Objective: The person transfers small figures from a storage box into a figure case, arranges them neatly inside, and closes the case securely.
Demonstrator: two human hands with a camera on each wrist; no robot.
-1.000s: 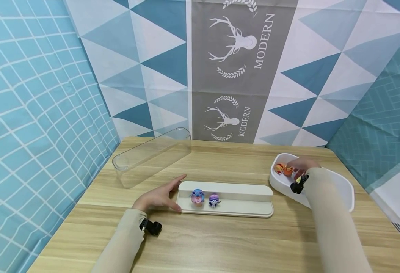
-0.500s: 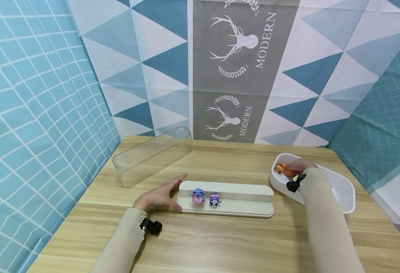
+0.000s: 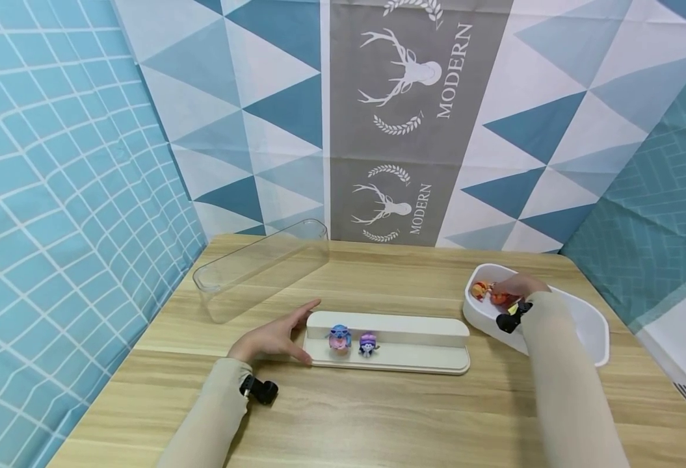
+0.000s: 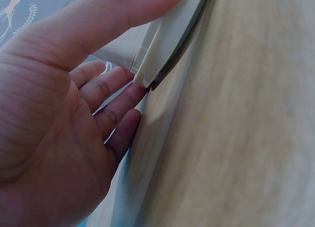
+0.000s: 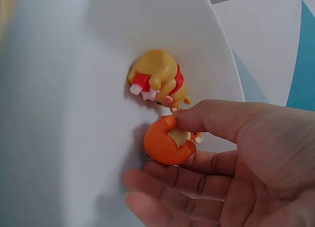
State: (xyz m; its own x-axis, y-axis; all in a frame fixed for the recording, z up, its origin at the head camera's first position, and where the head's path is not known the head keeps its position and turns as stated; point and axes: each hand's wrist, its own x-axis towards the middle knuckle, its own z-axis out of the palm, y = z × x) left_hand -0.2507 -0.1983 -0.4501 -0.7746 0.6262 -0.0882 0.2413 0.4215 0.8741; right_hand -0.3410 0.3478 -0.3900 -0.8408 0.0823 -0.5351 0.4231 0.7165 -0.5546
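Observation:
On the table a cream stepped display stand (image 3: 419,355) carries a blue figurine with a pink front (image 3: 339,338) and a smaller purple figurine (image 3: 368,344) toward its left. My left hand (image 3: 269,335) holds the stand's left end, thumb at the front corner and fingers behind, as the left wrist view confirms. Inside a white bin (image 3: 593,331) at the right, my right hand (image 5: 211,163) pinches an orange figurine (image 5: 166,144) between thumb and fingers. Beside it lies a yellow figurine with a red top (image 5: 156,72). Part of the orange figurine is hidden behind my thumb.
A long clear plastic cover (image 3: 261,276) stands at the back left of the wooden table (image 3: 378,416). Patterned cloths hang behind the table and along both sides. The bin's raised wall surrounds the figurines.
My right hand makes small shifts within the bin, around the orange figurine. My left hand, the stand and its two figurines stay where they were.

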